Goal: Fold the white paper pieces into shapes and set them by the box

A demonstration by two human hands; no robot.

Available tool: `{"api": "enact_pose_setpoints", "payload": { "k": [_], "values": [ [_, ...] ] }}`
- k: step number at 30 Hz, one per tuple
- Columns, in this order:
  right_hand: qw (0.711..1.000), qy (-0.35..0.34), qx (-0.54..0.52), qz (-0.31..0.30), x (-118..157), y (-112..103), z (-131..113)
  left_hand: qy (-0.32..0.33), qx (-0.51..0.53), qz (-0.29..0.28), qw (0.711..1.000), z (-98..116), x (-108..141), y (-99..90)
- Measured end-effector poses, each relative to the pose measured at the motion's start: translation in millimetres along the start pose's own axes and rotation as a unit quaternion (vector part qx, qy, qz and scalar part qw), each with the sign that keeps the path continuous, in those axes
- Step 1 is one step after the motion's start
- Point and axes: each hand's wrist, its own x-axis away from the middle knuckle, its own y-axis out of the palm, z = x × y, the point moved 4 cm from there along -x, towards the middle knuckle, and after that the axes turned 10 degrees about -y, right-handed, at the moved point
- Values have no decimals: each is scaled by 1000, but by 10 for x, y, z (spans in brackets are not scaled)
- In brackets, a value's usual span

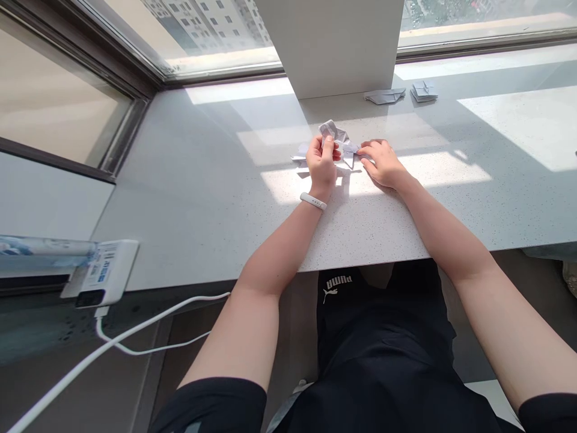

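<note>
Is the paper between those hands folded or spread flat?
Folded: the paper rises in creased points, held by the left hand, touched by the right hand.

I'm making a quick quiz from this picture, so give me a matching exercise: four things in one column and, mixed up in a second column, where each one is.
Things:
1. white wristband
2. crumpled folded paper
3. small folded paper pieces
4. white charging cable

Places:
A. below the front edge of the counter
B. between the left hand and right hand
C. beside the white pillar
D. around the left wrist

Pairs: 1-D, 2-B, 3-C, 4-A
</note>
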Motion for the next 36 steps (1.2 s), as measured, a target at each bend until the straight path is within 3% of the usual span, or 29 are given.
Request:
{"api": "enact_pose_setpoints", "payload": {
  "k": [7,13,27,36],
  "values": [
    [1000,11,22,0,-36,18,112,10,-28,-3,1000,65,31,7],
    [999,41,19,15,-28,-12,108,15,-40,-3,999,-2,-4,-12],
    [992,68,-85,57,-22,-131,134,-19,-21,-1,1000,38,20,15],
    [974,89,-207,8,57,-406,-41,2,-47,-32,998,14,-7,5]
  ]
}}
